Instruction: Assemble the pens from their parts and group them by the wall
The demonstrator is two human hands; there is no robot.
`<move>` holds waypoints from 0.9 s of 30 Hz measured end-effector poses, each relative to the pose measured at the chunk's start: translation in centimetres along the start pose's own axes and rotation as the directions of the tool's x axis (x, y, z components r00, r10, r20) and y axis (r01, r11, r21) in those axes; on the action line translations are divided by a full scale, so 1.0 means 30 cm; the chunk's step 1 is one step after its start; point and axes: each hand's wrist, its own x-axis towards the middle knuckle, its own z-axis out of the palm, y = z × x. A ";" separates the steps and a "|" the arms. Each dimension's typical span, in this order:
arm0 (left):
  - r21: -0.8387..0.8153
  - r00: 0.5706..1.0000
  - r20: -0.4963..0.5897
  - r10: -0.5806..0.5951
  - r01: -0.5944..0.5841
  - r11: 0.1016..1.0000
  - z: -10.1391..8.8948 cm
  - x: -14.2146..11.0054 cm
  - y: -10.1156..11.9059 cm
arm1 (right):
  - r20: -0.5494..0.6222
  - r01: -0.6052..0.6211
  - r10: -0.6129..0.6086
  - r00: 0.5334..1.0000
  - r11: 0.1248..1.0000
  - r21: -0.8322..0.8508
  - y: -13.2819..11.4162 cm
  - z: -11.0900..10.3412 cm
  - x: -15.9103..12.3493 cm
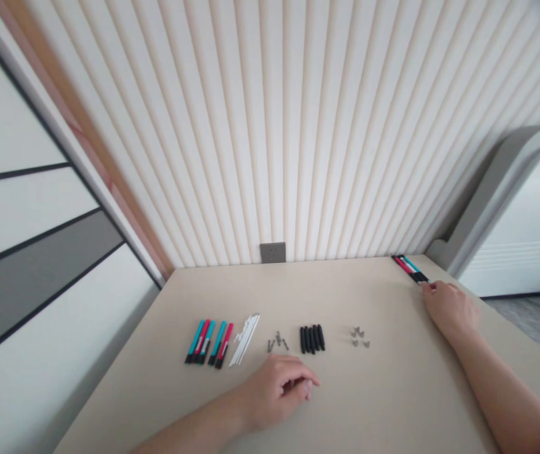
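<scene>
Left hand point(277, 391) is closest, loosely curled on the beige tabletop point(393, 403) and empty as far as I can see, just below some small grey metal bits point(277, 342). Off to its left sit teal and red markers point(208, 343) and white sticks point(244, 340), with black tubes point(311, 339) and grey metal pieces point(359, 337) to the right. Right hand point(450, 309) is out by the far right edge, fingertips on a stack of pens point(409, 268), though from this angle I honestly can't tell if it's gripping them.
</scene>
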 end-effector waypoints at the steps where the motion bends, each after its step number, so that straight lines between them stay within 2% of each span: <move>1: 0.040 0.999 0.002 0.039 -0.039 0.998 -0.004 -0.004 0.005 | -0.006 0.022 -0.022 1.000 1.000 -0.003 0.003 -0.001 -0.005; 4: 0.240 0.986 0.018 0.164 -0.163 0.957 -0.038 -0.023 0.016 | -0.026 0.129 -0.129 0.991 0.992 0.002 -0.008 -0.010 -0.040; 7: 0.539 0.970 0.051 0.238 -0.228 0.811 -0.109 -0.057 0.009 | -0.120 0.277 -0.270 0.955 0.960 0.044 -0.052 -0.025 -0.096; 9: 0.682 0.968 0.034 0.249 -0.205 0.702 -0.170 -0.091 -0.011 | -0.202 0.382 -0.361 0.911 0.921 0.076 -0.096 -0.034 -0.138; 10: 0.708 0.971 -0.012 0.239 -0.160 0.688 -0.201 -0.111 -0.025 | -0.242 0.430 -0.398 0.885 0.898 0.094 -0.122 -0.040 -0.159; 13: 0.689 0.954 -0.244 0.171 0.047 0.723 -0.288 -0.171 -0.073 | -0.363 0.603 -0.522 0.772 0.783 0.154 -0.200 -0.058 -0.220; 14: 0.696 0.959 -0.244 0.144 0.070 0.715 -0.312 -0.188 -0.088 | -0.403 0.673 -0.573 0.713 0.721 0.164 -0.224 -0.065 -0.239; 17: 0.713 0.980 -0.185 0.073 0.083 0.697 -0.359 -0.218 -0.115 | -0.460 0.830 -0.701 0.545 0.530 0.175 -0.287 -0.086 -0.303; 21: 0.711 0.998 -0.048 0.039 0.006 0.703 -0.361 -0.221 -0.105 | -0.381 0.902 -0.818 0.431 0.375 0.216 -0.361 -0.111 -0.427; 23: 0.710 1.000 -0.003 0.029 -0.018 0.704 -0.347 -0.218 -0.090 | -0.338 0.928 -0.873 0.351 0.278 0.247 -0.398 -0.120 -0.501; 27: 0.715 0.999 0.024 0.028 -0.037 0.698 -0.325 -0.216 -0.070 | -0.261 0.941 -0.936 0.236 0.153 0.303 -0.461 -0.134 -0.623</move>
